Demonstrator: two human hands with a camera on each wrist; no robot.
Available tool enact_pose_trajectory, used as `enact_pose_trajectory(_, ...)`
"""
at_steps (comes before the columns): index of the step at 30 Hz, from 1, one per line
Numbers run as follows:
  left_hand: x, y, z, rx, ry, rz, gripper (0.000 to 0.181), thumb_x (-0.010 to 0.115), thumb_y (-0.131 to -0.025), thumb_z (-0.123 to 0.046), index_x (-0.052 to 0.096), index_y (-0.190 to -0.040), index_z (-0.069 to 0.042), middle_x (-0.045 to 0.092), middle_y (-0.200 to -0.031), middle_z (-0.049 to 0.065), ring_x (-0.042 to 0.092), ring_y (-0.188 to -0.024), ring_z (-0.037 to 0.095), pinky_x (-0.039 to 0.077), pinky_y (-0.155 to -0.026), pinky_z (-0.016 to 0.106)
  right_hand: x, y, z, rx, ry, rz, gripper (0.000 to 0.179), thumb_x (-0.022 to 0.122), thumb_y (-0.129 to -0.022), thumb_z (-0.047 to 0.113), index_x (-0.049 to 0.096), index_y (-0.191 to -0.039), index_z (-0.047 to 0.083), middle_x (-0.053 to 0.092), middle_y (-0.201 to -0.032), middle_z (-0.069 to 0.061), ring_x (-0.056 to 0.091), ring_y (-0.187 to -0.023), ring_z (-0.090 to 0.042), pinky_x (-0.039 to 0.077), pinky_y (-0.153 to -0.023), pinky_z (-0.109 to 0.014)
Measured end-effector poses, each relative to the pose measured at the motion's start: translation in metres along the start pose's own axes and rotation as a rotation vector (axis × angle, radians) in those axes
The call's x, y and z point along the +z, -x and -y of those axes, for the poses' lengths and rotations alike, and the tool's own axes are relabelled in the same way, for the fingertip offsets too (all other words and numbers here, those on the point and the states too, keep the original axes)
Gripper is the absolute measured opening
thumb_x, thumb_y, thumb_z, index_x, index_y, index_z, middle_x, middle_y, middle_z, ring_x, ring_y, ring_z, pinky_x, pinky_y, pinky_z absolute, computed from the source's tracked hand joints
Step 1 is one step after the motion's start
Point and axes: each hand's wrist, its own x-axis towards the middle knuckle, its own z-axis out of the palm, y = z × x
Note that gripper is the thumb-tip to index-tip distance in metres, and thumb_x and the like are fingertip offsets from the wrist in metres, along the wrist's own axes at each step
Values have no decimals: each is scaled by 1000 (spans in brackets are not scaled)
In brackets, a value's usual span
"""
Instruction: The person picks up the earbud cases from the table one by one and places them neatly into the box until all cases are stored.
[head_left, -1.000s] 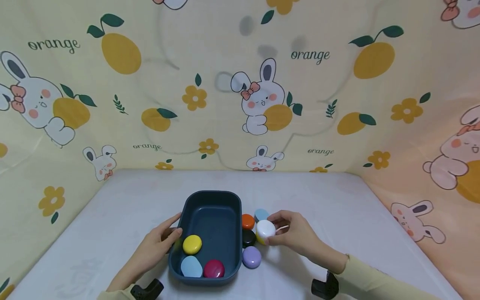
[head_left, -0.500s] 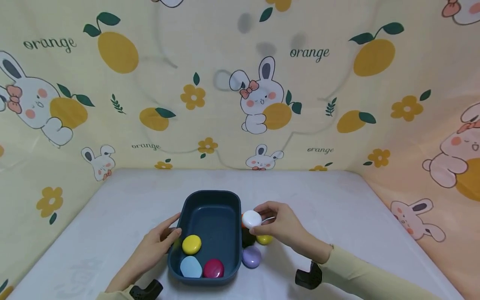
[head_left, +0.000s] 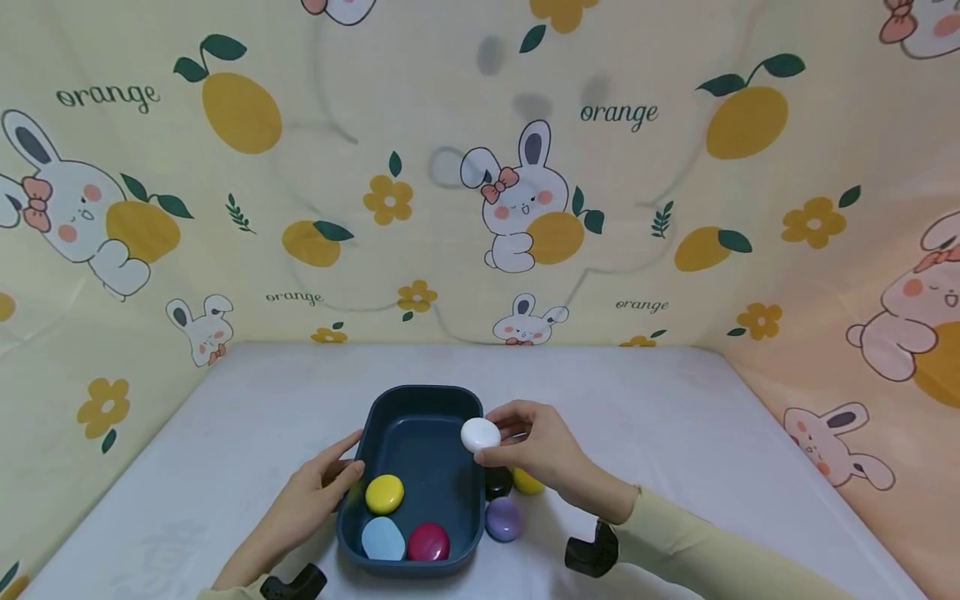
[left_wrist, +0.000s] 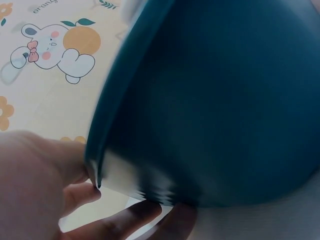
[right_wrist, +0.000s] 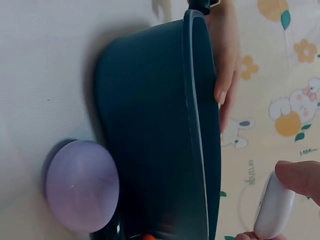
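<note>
My right hand (head_left: 542, 446) pinches a smooth white disc (head_left: 480, 435) between thumb and fingers, over the right rim of a dark blue rectangular box (head_left: 423, 437). In the right wrist view the white disc (right_wrist: 275, 207) is seen edge-on, above rim height. My left hand (head_left: 318, 483) holds the box's left side, thumb at the rim and fingers (left_wrist: 125, 220) against the outer wall. Inside the near end lie a yellow disc (head_left: 385, 493), a light blue rounded piece (head_left: 383, 539) and a crimson disc (head_left: 428, 542).
Right of the box, a black disc (head_left: 498, 482), a purple disc (head_left: 504, 519) and another yellow disc (head_left: 527, 481) rest on the white table (head_left: 637, 392). An orange piece (right_wrist: 149, 237) peeks out beside the box in the right wrist view. A printed curtain (head_left: 420, 108) encloses the back and sides.
My right hand has lifted the white disc off the cluster beside the box and carried it left to the box's right rim. The left hand has kept its place.
</note>
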Motion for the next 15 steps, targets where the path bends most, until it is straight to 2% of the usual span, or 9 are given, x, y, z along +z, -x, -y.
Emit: enact_pose_trajectory(15,0,1,0,4,17,3,58,59,-100,-37,41,-152,-18,60,-128,18,62,-108,29,57,-80,46,17,-10,5,-38,-1,51,42,89,-72,17,70,-108,5,66,-97,-6,62,-86,-24,56,-77,-34)
